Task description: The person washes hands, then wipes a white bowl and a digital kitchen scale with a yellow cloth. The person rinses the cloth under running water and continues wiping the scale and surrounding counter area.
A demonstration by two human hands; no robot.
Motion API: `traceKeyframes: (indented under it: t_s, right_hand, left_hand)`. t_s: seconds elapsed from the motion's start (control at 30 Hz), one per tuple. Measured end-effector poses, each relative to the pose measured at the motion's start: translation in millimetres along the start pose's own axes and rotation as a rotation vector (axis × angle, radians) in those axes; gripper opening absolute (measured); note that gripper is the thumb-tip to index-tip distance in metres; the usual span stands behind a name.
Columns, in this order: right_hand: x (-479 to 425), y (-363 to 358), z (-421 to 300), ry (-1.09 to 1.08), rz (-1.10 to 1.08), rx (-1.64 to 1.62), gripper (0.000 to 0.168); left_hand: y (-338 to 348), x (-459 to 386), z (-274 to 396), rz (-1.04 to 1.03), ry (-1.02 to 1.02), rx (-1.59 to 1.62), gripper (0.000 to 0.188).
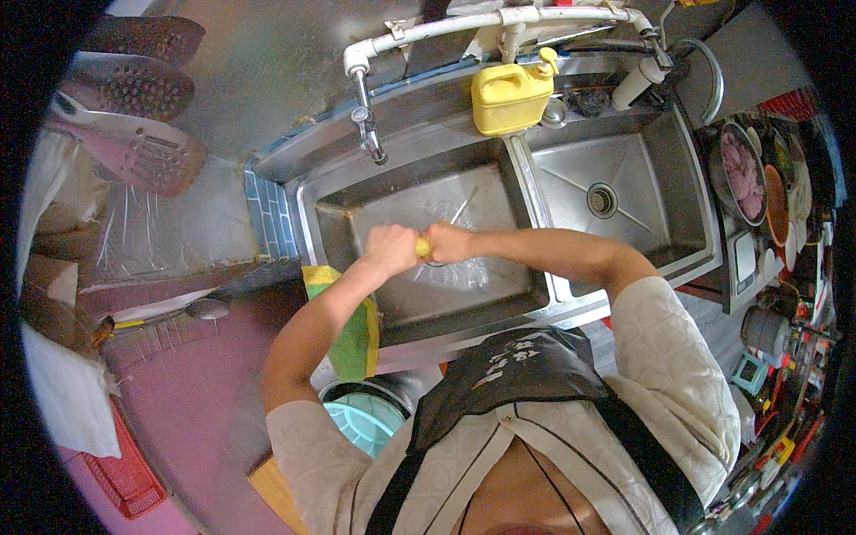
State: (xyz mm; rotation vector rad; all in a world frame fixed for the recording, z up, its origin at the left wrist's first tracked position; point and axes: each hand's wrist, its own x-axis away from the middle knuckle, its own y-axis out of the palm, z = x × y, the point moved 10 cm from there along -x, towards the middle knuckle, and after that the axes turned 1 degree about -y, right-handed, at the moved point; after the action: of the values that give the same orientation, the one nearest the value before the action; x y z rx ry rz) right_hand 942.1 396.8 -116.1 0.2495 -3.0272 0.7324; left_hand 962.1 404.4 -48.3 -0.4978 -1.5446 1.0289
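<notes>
Both my hands are closed in fists side by side above the left basin (428,190) of a stainless steel double sink. Between my left hand (391,249) and my right hand (449,242) shows a small yellow bundle (422,247), gripped from both ends. It looks like a cloth or sponge; most of it is hidden inside the fists. Water splashes on the basin floor below. Under my left forearm, a green cloth with yellow edging (346,341) hangs over the sink's front left corner. Beyond my hands, a metal faucet (371,137) points down toward the basin.
A yellow pump jug (511,100) stands on the sink's back ledge. To the right are the second basin (588,157) and a metal bowl of pinkish food (742,174). Perforated utensils (154,150) hang at left. A turquoise plastic basket (364,421) sits low by my left side.
</notes>
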Motion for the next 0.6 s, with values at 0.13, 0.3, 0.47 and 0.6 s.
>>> traceKeyframes:
  t_s: [0.13, 0.3, 0.47, 0.6]
  right_hand:
    - [44.1, 57.0, -1.0, 0.687, -0.238, -0.872, 0.025]
    - [58.1, 86.1, -68.5, 0.741, -0.331, -1.7, 0.035]
    - [52.0, 56.6, -120.8, 0.621, -0.377, -2.046, 0.031]
    - [44.3, 41.5, -153.9, 0.481, -0.538, -2.123, 0.029]
  left_hand:
    - [9.5, 8.6, 11.6, 0.049, 0.158, -0.157, 0.021]
    - [-3.3, 27.3, 18.2, 0.519, 0.387, -0.155, 0.009]
    - [-52.5, 60.1, 11.0, 0.914, 0.379, 0.112, 0.009]
    - [-93.5, 95.5, -0.9, 1.165, 0.254, 0.173, 0.014]
